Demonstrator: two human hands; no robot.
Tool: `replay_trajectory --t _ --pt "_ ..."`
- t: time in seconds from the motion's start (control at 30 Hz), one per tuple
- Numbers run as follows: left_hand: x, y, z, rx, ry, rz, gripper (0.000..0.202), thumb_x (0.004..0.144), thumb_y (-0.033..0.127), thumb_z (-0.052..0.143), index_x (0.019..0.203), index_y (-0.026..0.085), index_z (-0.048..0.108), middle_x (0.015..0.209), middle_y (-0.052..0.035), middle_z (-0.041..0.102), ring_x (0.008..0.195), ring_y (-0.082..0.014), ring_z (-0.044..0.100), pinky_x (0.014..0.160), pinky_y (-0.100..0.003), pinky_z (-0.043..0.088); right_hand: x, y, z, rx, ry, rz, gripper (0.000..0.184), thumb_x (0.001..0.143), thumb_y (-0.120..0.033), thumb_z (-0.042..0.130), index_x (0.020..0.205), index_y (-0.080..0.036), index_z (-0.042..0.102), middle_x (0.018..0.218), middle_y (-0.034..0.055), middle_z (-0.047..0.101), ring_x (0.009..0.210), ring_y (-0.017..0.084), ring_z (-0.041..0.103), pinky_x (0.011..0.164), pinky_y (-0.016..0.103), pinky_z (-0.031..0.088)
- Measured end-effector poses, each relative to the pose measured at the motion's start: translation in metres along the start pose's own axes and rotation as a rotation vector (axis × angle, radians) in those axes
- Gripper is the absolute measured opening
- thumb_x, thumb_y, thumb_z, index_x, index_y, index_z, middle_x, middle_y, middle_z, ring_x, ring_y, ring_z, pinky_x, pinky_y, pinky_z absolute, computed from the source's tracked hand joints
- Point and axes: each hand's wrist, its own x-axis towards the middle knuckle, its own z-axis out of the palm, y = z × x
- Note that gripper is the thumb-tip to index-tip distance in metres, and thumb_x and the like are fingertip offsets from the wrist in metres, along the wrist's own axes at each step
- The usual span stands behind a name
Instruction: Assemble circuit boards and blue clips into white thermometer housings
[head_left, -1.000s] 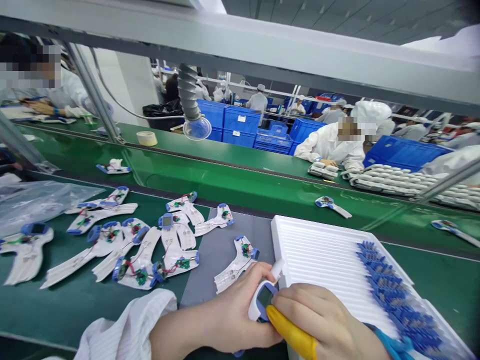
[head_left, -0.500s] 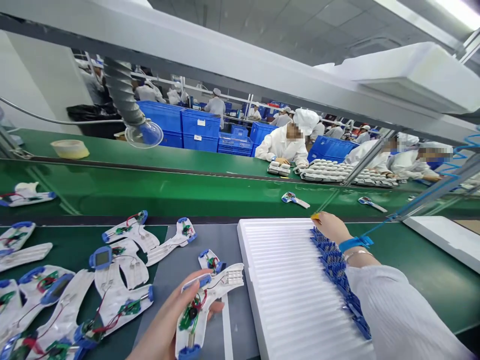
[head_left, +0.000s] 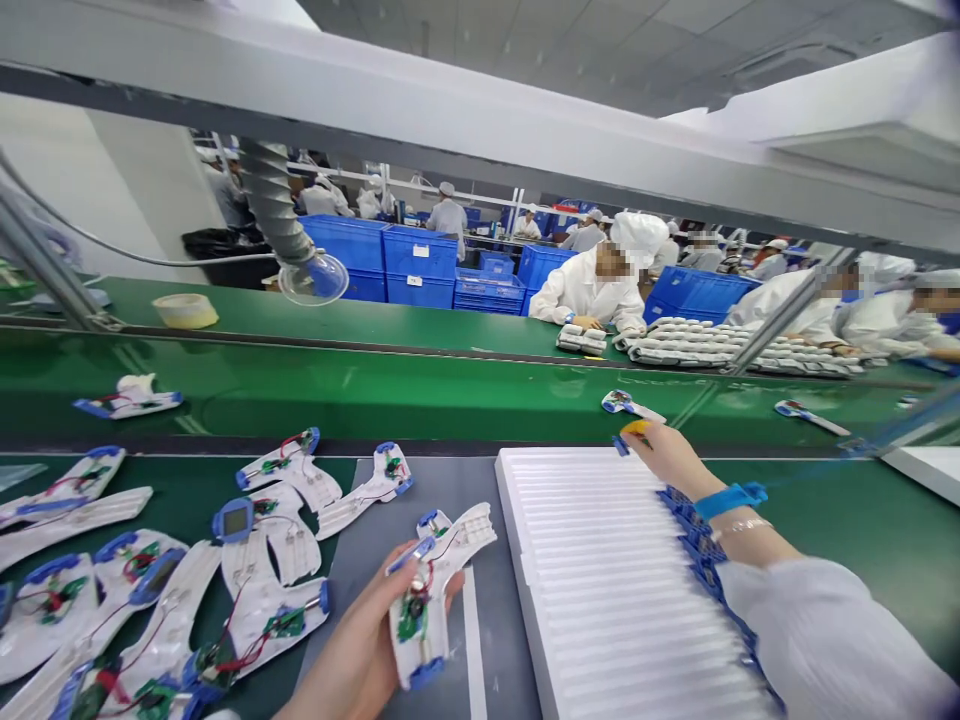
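Observation:
My left hand (head_left: 364, 635) is closed around an open white thermometer housing (head_left: 426, 615), its green circuit board, red wires and blue ends facing up. Behind it shows a second small blue-and-white end piece, partly hidden. My right hand (head_left: 666, 460), with a yellow finger cover and a blue wrist strap, pinches a small blue part (head_left: 621, 446) above the far edge of a ribbed white foam tray (head_left: 592, 580). Along that tray's right side runs a row of blue parts (head_left: 709, 575), partly covered by my forearm.
Several open thermometer housings (head_left: 274, 610) lie on the left of the green bench. Others rest on the green conveyor (head_left: 450, 400) beyond. A tape roll (head_left: 185, 310) and an exhaust hose (head_left: 274, 195) are at the far left. Across the line a co-worker (head_left: 592, 280) sits near stacked white units.
My right hand has lifted slightly off the row of blue parts, with a small blue part now at its fingertips. The left hand still holds the housing. The view has turned slightly left.

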Motion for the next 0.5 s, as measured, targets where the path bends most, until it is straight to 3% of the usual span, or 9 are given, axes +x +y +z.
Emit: replay_trajectory --t 0.07,0.2,0.27,0.37,0.5 --pt "0.006 -0.004 -0.001 -0.038 -0.095 0.014 0.074 0.074 0.015 0.062 0.138 0.019 0.024 0.112 -0.0089 0.066 0.101 -0.0241 0.063 0.092 -0.033 0.044 -0.002 -0.032 0.003 0.100 -0.150 -0.111 0.024 0.089 -0.032 0.047 0.081 -0.016 0.063 0.072 0.0034 0.065 0.061 0.013 0.060 0.055 0.024 0.048" --pt "0.012 -0.010 0.000 0.039 -0.244 0.037 0.083 0.063 0.008 0.063 0.137 0.016 0.025 0.098 -0.0089 0.070 0.091 -0.0232 0.065 0.084 -0.033 0.044 -0.027 -0.113 -0.001 0.422 -0.568 -0.465 0.017 0.090 -0.027 0.046 0.086 -0.020 0.061 0.082 0.0022 0.066 0.075 0.014 0.061 0.070 0.024 0.048" --pt "0.011 -0.012 0.000 0.057 -0.282 0.067 0.088 0.057 0.004 0.063 0.136 0.018 0.025 0.101 -0.0074 0.068 0.089 -0.0217 0.064 0.081 -0.031 0.042 -0.038 -0.140 -0.002 0.489 -0.688 -0.576 0.016 0.091 -0.022 0.046 0.087 -0.020 0.061 0.085 0.0024 0.064 0.079 0.013 0.059 0.072 0.024 0.046" --pt "0.008 -0.013 -0.001 0.096 -0.306 0.078 0.093 0.052 0.000 0.064 0.134 0.023 0.027 0.106 -0.0045 0.065 0.092 -0.0197 0.061 0.080 -0.029 0.040 -0.045 -0.155 0.003 0.472 -0.713 -0.632 0.014 0.090 -0.020 0.047 0.087 -0.019 0.061 0.086 0.0022 0.063 0.081 0.013 0.058 0.075 0.024 0.045" --pt "0.007 -0.017 -0.004 0.146 -0.341 0.117 0.096 0.053 0.005 0.074 0.134 0.026 0.028 0.110 -0.0040 0.062 0.101 -0.0194 0.056 0.087 -0.029 0.036 -0.043 -0.157 0.010 0.417 -0.693 -0.656 0.013 0.089 -0.019 0.048 0.085 -0.019 0.060 0.082 0.0010 0.061 0.075 0.012 0.057 0.070 0.023 0.045"
